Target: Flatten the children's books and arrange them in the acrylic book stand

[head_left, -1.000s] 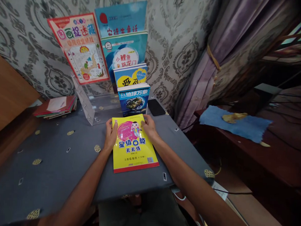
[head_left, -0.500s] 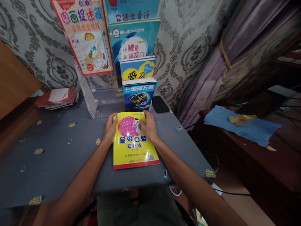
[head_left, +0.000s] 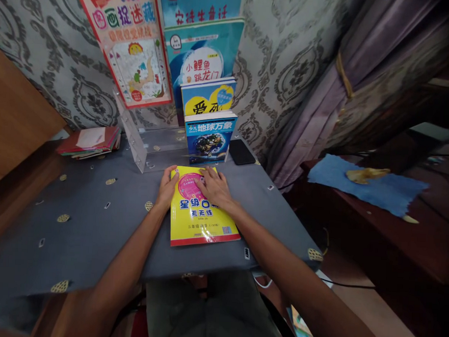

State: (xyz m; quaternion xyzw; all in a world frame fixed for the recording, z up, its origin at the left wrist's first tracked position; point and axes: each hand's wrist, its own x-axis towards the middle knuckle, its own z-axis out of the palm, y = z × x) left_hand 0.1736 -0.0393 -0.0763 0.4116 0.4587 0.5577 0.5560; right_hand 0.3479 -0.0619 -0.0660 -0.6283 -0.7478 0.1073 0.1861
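A yellow workbook (head_left: 193,226) with a pink circle and a red bottom strip lies on the grey tablecloth in front of me. My left hand (head_left: 168,188) grips its upper left edge, thumb on the cover and fingers round the side. Across the upper right of the cover lies my right hand (head_left: 216,188), fingers stretched out, partly hiding the title and the cartoon figure. Just behind the workbook stands a blue book with a globe (head_left: 210,143), the front one of several books in a clear acrylic rack (head_left: 137,146).
A black phone (head_left: 241,152) lies right of the rack. At the back left is a stack of booklets (head_left: 91,141). A red-framed picture book (head_left: 139,72) stands upright in the rack. On a dark red surface at right lies a blue cloth (head_left: 330,177).
My right hand has moved from the workbook's right edge onto its cover, with fingers now spread over the pink circle's right side. The left hand stays on the left edge.
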